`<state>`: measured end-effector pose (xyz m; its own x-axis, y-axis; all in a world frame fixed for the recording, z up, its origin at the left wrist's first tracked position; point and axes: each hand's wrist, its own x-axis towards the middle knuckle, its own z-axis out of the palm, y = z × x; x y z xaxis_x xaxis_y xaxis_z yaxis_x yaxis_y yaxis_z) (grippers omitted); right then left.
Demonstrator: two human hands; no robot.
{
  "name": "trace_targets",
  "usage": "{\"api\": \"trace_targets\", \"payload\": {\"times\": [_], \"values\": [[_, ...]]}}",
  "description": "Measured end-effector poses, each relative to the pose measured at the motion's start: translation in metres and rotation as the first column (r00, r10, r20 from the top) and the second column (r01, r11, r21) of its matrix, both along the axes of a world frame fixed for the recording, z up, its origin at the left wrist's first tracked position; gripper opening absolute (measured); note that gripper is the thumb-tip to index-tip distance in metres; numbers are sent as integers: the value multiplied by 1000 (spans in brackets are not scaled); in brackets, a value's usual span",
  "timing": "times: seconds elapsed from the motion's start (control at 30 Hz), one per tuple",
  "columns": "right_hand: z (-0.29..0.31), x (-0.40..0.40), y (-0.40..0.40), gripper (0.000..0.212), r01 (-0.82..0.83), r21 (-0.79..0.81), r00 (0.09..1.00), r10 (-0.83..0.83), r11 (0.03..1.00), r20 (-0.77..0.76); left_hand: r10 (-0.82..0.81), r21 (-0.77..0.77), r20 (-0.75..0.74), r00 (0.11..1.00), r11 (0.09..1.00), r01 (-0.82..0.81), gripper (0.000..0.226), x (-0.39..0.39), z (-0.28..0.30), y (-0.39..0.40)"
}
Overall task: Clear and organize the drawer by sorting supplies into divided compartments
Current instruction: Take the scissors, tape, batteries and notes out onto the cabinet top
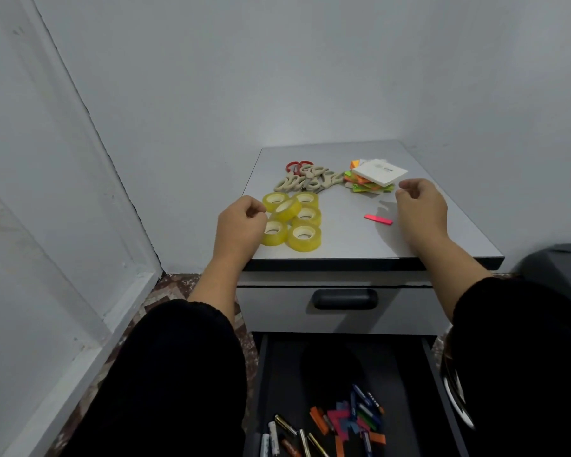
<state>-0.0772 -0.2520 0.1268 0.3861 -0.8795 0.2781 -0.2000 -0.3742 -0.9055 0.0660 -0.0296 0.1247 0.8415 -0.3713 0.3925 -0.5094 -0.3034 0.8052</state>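
- Both my hands hover over the counter (360, 239); the left hand (241, 222) is curled loosely shut beside the tape rolls (292, 219), its fingers (256, 211) holding nothing I can see; the right hand (421, 206) is likewise curled and empty, just off the sticky-note stack (374, 178)
- On the counter the supplies lie grouped: tape at 9 o'clock, scissors (307, 178) at 11, notes at 1, one stray pink strip (378, 219) at 3
- The open drawer (330, 374) below holds loose pens and markers (294, 438) and coloured tabs (343, 420) at its near end
- I judge the clearing step unfinished; best to gather the drawer's remaining items by kind, in few handfuls, and add each to a matching pile
- No dividers are visible; the drawer's interior is dark, its near edge is cut off, and my sleeves hide its sides
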Motion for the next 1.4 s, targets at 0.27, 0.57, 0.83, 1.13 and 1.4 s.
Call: {"api": "trace_targets", "payload": {"times": [0.27,0.57,0.83,1.13,1.4], "values": [[1,0,3,30,-2,-58,999,0,998,-35,17,-58,21,1000,998,-15,19,-1,-2,1],[-9,-21,38,20,23,-391,984,49,920,173,8,-128,62,998,992,0,21,-13,-5,6],[-97,-73,105,23,-117,-564,975,202,818,90,1,-292,37,999,956,10,35,-53,-32,34],[-158,-107,138,12,-333,-322,941,291,886,-174,49,89,271,961,993,-76,21,-65,-36,24],[-177,-115,135,17,-369,-246,920,315,896,-233,-9,186,613,790,974,-132,24,-77,-44,3]]}}
